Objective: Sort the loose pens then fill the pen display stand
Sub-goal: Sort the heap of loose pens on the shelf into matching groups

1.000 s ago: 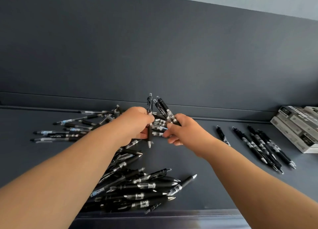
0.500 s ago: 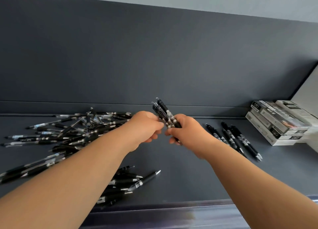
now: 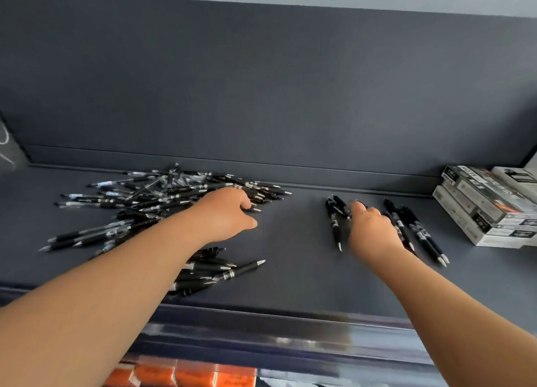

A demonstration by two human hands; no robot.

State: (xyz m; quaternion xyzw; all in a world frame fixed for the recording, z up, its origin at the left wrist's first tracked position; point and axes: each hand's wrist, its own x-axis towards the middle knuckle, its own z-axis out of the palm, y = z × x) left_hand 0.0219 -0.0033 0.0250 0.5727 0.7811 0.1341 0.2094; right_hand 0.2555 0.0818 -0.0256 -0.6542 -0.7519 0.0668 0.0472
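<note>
From my head camera I look down at a dark surface (image 3: 296, 273), where the big pile of pens (image 3: 162, 195) lies loose and crisscrossed against the back ledge. Everything else I place from that pile.

My left hand (image 3: 229, 212) is at the pile's right edge. Its fingers are bent, with their tips down among the outermost pens, and the thumb stands apart below them. I cannot tell whether it pinches a pen or only touches them.

Nearer to me than the pile, partly under my left forearm, lies a smaller bunch of pens (image 3: 215, 267) with their tips pointing right.

Well to the right of the pile, across a bare stretch of surface, is my right hand (image 3: 370, 229). Its fingers curl round the upper ends of a few pens (image 3: 335, 221), whose tips point toward me and lie low on the surface. This part is blurred, so I cannot count them.

Just beyond that hand, farther from the pile, a row of pens (image 3: 418, 232) lies side by side, all slanting the same way with their tips toward me.

Farthest right from the pile, a stack of boxes (image 3: 488, 209) sits by the back ledge.

Below the surface's front edge, on the pile's side, some orange packs (image 3: 180, 375) show.
</note>
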